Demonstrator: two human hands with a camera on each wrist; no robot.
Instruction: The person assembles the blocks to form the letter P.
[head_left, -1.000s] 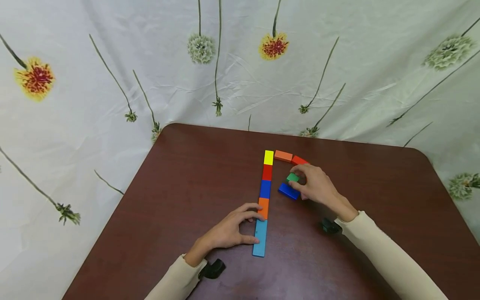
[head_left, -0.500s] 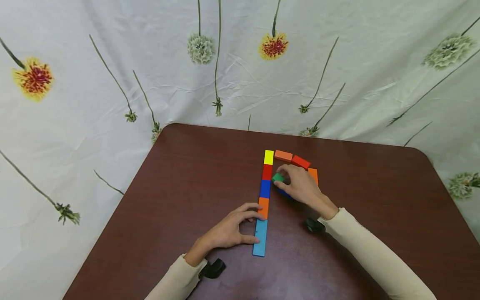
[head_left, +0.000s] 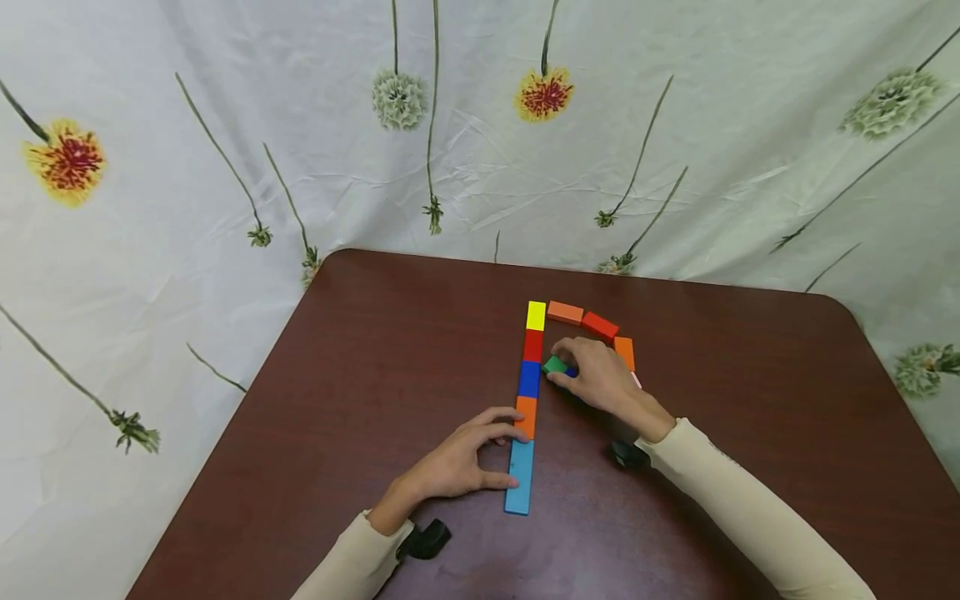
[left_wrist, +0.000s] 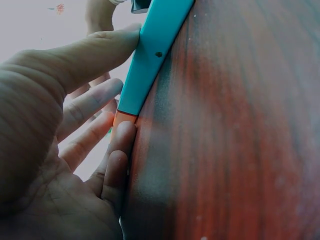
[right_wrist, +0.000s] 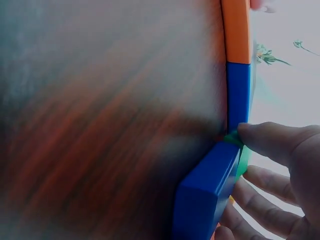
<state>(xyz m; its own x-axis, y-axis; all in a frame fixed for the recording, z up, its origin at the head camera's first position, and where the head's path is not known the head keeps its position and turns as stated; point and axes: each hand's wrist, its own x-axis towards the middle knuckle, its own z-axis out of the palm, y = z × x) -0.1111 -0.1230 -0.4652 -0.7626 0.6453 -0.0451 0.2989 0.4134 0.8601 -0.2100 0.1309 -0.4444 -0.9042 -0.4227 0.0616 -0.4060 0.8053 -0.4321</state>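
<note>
In the head view, my right hand [head_left: 602, 375] pinches a green block [head_left: 554, 365] between thumb and fingers, just right of a straight column of blocks. Close up in the right wrist view, that green block lies between the column's blue block [right_wrist: 238, 95] and a second, slanted blue block [right_wrist: 205, 182]. My left hand [head_left: 461, 463] rests along the column's near end. Its thumb touches the long light blue block [head_left: 519, 492] and its fingertips lie on the orange block [head_left: 528, 410]. Both fingers and thumb there look fairly straight in the left wrist view.
Further up the column are a red block [head_left: 533, 345] and a yellow block [head_left: 536, 316]. From the yellow one, a light orange block [head_left: 566, 312], a red block [head_left: 601, 325] and an orange block [head_left: 624, 352] curve right. A pink edge shows behind the right hand. The brown table [head_left: 360, 350] meets a floral cloth.
My right hand has carried the green block leftward to beside the column, then slightly nearer. The orange block on the curve has come into view. My left hand has stayed put.
</note>
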